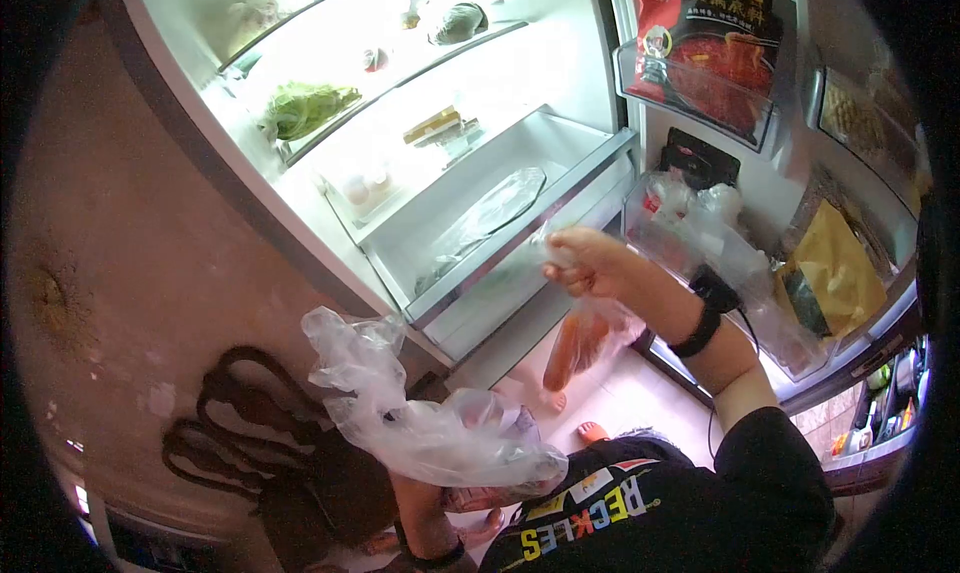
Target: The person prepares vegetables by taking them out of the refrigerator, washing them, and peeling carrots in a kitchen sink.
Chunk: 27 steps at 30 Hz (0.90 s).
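My right hand [585, 261] is closed on the gathered top of a clear plastic bag, which hangs below it with orange carrots [577, 350] inside. It is in front of the pulled-out fridge drawer [480, 263], where a clear plastic bag [500, 208] lies. At the lower middle, my left hand is hidden behind a large crumpled clear plastic bag [430, 438] resting over it; only the left forearm [425, 518] shows. Something reddish is partly visible under that bag.
Leafy greens [308, 108] and wrapped items sit on the fridge shelves. The open door [640, 153] on the right holds a red food packet [715, 63], bags and a yellow-brown pouch [838, 268]. Dark straps [240, 403] are at the lower left.
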Each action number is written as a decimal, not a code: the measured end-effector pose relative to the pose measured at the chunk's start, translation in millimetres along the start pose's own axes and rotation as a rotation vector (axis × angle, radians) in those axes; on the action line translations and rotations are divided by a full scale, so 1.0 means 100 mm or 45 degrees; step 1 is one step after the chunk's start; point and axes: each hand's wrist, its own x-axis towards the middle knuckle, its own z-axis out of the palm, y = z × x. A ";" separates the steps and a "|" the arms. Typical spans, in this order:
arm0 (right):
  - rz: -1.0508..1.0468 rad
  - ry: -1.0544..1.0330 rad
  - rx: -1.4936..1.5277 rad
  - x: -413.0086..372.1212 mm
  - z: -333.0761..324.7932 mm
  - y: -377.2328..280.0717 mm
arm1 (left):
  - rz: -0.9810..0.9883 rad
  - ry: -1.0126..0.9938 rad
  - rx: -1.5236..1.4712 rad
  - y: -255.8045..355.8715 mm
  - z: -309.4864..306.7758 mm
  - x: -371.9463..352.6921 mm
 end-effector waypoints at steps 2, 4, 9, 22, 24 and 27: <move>-0.056 -0.049 -0.040 0.00 0.19 0.03 | -0.406 0.096 -0.739 0.51 -0.18 0.22; -0.097 -0.100 -0.074 0.08 0.27 -0.01 | -0.415 0.111 -0.700 0.58 -0.25 0.22; 0.069 -0.139 0.139 0.38 0.34 -0.25 | -0.365 0.013 -0.453 0.48 -0.20 0.05; -0.027 -0.080 0.257 0.56 0.33 -0.33 | -0.617 0.067 -0.668 0.41 -0.16 -0.14; -0.152 -0.087 0.068 0.43 0.48 -0.26 | -0.692 0.005 -0.972 0.35 -0.19 -0.14; -0.164 -0.077 -0.052 0.48 0.52 -0.32 | -0.524 0.019 -0.337 -0.05 0.04 -0.33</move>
